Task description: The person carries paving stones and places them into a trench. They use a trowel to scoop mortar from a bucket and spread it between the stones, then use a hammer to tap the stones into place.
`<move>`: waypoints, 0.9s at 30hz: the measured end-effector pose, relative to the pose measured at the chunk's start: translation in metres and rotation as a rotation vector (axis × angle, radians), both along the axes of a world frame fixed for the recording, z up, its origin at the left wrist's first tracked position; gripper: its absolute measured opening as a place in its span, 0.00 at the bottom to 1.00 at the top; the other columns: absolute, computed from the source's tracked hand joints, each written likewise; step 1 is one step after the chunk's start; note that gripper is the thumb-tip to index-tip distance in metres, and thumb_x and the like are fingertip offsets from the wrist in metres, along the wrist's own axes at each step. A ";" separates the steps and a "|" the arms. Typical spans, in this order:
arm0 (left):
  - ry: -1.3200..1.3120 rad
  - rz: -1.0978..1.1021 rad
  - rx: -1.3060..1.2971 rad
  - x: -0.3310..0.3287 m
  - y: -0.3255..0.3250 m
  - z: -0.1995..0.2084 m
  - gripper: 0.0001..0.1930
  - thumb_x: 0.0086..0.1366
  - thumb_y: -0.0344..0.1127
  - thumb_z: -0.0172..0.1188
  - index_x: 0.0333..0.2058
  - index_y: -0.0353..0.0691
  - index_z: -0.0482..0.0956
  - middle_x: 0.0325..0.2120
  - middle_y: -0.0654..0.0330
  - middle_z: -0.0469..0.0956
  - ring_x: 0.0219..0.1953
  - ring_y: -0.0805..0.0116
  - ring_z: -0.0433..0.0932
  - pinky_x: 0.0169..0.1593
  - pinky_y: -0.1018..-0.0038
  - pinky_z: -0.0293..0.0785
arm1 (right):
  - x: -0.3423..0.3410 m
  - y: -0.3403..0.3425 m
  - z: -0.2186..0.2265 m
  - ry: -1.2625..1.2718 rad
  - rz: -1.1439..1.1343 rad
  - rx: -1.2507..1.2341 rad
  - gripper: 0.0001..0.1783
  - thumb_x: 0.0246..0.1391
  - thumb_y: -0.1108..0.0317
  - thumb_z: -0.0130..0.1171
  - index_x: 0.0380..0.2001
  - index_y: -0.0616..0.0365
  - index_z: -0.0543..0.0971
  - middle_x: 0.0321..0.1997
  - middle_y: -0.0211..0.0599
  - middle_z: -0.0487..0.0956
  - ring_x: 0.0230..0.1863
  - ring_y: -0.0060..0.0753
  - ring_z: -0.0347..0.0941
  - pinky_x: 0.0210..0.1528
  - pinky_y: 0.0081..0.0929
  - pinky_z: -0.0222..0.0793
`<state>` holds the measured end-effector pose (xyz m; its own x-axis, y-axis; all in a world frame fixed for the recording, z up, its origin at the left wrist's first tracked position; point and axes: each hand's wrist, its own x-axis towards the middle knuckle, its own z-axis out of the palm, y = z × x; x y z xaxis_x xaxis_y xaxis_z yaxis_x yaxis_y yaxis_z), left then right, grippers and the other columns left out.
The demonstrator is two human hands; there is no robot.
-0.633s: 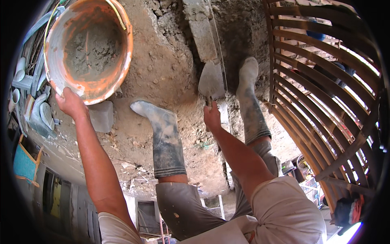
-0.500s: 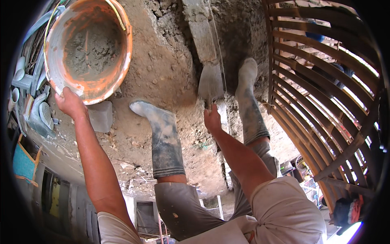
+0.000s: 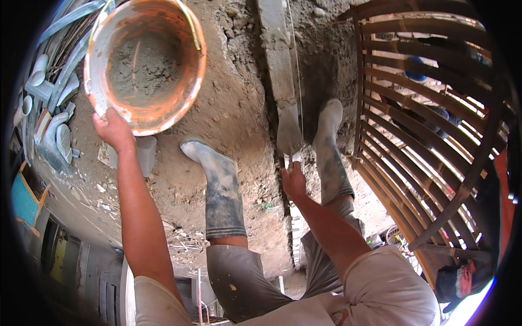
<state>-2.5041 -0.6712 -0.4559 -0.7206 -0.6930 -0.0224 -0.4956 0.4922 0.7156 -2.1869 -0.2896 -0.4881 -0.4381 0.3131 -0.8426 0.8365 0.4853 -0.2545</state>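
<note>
My left hand is closed on the near rim of an orange bucket, which is tilted so its mouth faces me. Grey mortar lies in the bottom of the bucket, and a yellowish handle rests against its far rim. Between my legs, my right hand grips a trowel by its handle, most of which the fingers hide. The mortar-smeared blade points away from me, over the near end of the grey finished strip of a narrow wall.
A taut string runs along the wall. A grey block sits below the bucket. My boots stand either side of the wall. Bamboo slat fencing rises at right; pipes and gutter pieces lie at left.
The bucket has shifted right in view, still in my left hand. My right hand and the trowel have come nearer to me, and the blade now looks narrower. The view has shifted slightly.
</note>
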 end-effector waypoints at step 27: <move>-0.004 -0.301 -0.141 0.009 0.041 0.011 0.08 0.57 0.31 0.51 0.34 0.35 0.67 0.25 0.42 0.74 0.29 0.38 0.75 0.33 0.52 0.70 | -0.358 -0.159 0.044 0.091 1.212 -0.198 0.18 0.56 0.65 0.52 0.48 0.55 0.79 0.48 0.44 0.81 0.51 0.42 0.78 0.53 0.38 0.72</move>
